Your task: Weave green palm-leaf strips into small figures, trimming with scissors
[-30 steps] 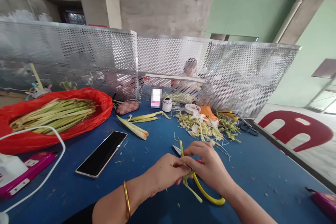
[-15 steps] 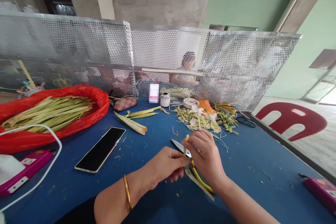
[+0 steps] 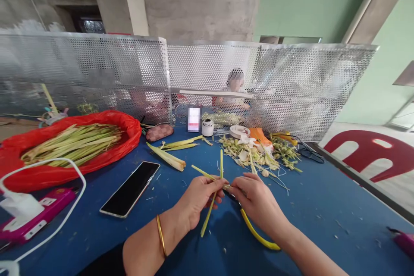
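My left hand [image 3: 196, 198], a gold bangle on its wrist, pinches crossed pale green plant-leaf strips [image 3: 221, 164]. One end points up, one slants to the upper left, and another hangs below the fingers. Close beside it, my right hand [image 3: 263, 205] is closed at the fingertips on the strips near their crossing; its exact grip is partly hidden. Beneath my right hand lie scissors with a yellow handle [image 3: 257, 235], their blades mostly covered by the hands.
To the left are a red plastic bag [image 3: 129, 127] of long leaves, a black-screened phone [image 3: 131, 189] and a purple power strip [image 3: 39, 215] with a white cable. Behind stand leaf pieces [image 3: 168, 157], a trimmings pile [image 3: 246, 153], a tape roll [image 3: 239, 131] and a perforated metal screen [image 3: 200, 64].
The strips have turned and now cross between my hands, with longer ends showing. My right hand has lowered beside the left. The view has tilted slightly up and left.
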The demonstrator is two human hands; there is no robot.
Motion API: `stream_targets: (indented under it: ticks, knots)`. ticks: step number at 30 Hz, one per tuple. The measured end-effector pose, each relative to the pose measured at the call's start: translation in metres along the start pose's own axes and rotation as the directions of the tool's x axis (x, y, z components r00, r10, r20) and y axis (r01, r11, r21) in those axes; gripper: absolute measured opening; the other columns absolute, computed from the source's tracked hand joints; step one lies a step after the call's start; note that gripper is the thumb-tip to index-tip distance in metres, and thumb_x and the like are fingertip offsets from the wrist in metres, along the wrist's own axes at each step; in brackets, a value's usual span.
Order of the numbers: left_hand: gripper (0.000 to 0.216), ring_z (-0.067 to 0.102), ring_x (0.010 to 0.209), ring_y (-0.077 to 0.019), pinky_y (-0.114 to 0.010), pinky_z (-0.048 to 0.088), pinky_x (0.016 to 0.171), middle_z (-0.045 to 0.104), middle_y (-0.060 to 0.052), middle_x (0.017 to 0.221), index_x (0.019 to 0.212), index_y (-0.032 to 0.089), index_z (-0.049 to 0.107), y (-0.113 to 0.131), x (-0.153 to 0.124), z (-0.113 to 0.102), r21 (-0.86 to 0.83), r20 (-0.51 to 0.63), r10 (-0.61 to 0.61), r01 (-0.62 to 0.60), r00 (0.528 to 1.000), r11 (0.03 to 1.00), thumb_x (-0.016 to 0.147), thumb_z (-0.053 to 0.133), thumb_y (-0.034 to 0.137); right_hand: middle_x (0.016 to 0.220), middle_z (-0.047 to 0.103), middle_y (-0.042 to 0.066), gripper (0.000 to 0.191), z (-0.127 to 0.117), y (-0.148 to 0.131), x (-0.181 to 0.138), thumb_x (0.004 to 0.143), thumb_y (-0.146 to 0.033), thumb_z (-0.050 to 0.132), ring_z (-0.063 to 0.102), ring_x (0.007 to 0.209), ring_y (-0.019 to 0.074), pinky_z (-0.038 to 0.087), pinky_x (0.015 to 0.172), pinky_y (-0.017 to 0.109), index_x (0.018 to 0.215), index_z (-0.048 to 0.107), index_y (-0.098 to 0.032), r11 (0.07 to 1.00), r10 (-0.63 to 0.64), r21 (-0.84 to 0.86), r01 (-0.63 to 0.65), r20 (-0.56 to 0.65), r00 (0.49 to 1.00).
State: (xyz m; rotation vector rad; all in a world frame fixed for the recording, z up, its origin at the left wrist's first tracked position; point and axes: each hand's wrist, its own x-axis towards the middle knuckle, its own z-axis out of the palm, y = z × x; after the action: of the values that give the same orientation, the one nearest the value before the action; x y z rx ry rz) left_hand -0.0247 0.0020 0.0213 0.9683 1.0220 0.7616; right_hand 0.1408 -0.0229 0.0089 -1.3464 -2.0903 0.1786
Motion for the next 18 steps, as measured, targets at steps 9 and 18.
stream_targets:
  ticks: [9, 18]
  knots:
    - [0.027, 0.045, 0.049, -0.0057, -0.019, 0.036, 0.049, 0.051, 0.004, 0.059, 0.093, 0.013, 0.066, 0.001, 0.003, -0.005, -0.313, 0.182, 0.053, 0.007, 0.982, 0.95, 0.075, 0.07, 0.034, 0.087, 0.07, 0.01, 0.046, -0.016, 0.012, 0.01, 0.086, -0.056, 0.049, 0.063, 0.087, 0.0238, 0.046, 0.084, 0.038, 0.083, 0.071, -0.016, 0.482, 0.383, 0.807, -0.341, 0.156, 0.91]
    - [0.022, 0.049, 0.048, -0.0064, -0.019, 0.039, 0.048, 0.054, 0.004, 0.06, 0.081, 0.018, 0.053, 0.001, 0.0, -0.001, -0.419, 0.208, 0.121, -0.024, 0.971, 0.908, 0.076, 0.071, 0.03, 0.084, 0.071, 0.004, 0.032, 0.003, 0.002, 0.01, 0.074, -0.042, 0.072, 0.064, 0.076, 0.0181, 0.048, 0.074, 0.031, 0.094, 0.071, -0.018, 0.368, 0.262, 0.866, -0.337, 0.251, 0.932]
